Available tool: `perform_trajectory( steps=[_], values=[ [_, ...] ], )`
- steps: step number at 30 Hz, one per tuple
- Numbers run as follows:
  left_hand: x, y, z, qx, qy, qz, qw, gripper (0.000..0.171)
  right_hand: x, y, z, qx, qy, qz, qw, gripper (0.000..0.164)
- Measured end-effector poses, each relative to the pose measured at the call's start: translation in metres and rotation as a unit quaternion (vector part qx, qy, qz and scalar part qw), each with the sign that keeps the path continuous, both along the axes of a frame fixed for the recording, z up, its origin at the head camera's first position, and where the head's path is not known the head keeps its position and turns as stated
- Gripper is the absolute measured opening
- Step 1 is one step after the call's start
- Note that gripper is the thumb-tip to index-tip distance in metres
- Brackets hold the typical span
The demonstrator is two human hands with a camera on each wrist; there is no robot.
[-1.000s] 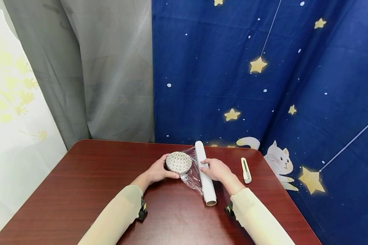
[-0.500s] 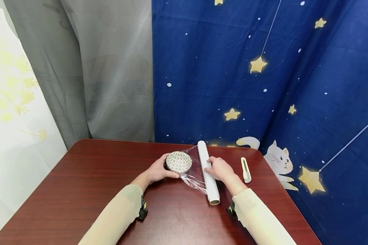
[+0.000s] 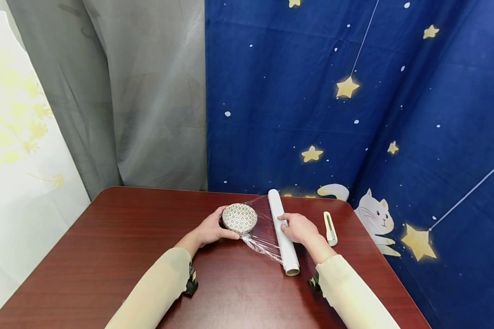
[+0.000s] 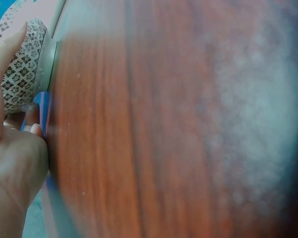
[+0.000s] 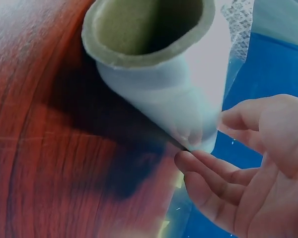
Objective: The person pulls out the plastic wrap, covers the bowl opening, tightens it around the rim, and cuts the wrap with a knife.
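A round bowl (image 3: 239,218) with a small repeating pattern stands on the table, held at its left side by my left hand (image 3: 209,230). The thumb lies along the near side of the bowl; in the left wrist view, the thumb and part of the fingers show round the patterned wall (image 4: 22,74). My right hand (image 3: 300,228) grips a white roll of plastic wrap (image 3: 287,249) at its middle, thumb on one side and fingers on the other in the right wrist view. Clear film (image 3: 265,230) stretches from the roll to the bowl, bunched along its near edge.
A pale utility knife (image 3: 330,230) lies on the dark red wooden table (image 3: 148,228), right of my right hand. Behind the table's far edge hang a grey curtain (image 3: 156,91) and a blue star-printed curtain (image 3: 271,91).
My right hand and the roll have moved a little to the right, away from the bowl. More film now spans the wider gap. The left hand and bowl have stayed nearly still.
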State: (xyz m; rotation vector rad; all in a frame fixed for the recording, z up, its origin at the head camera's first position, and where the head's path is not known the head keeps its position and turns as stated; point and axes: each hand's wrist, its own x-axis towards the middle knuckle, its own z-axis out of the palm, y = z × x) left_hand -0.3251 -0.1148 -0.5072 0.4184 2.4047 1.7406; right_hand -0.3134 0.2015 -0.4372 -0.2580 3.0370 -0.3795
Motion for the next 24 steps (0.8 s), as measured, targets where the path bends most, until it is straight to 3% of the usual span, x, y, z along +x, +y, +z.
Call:
perform_trajectory(
  steps=[5, 13, 19, 24],
  values=[
    [0.001, 0.0, 0.001, 0.003, 0.0, -0.001, 1.0, 0.112, 0.006, 0.0, 0.002, -0.001, 0.016, -0.013, 1.0, 0.043],
    [0.0, 0.0, 0.001, 0.014, 0.006, -0.003, 0.9999, 0.11, 0.004, 0.006, 0.006, 0.009, 0.002, -0.024, 1.0, 0.047],
    [0.0, 0.0, -0.001, 0.01, 0.006, 0.0, 0.9999, 0.111, 0.003, 0.013, 0.007, 0.024, -0.006, -0.013, 1.0, 0.042],
    [-0.001, 0.001, -0.002, 0.011, 0.005, 0.001, 0.9999, 0.111, 0.005, 0.016, 0.004, 0.014, 0.004, -0.036, 0.999, 0.04]
  ],
)
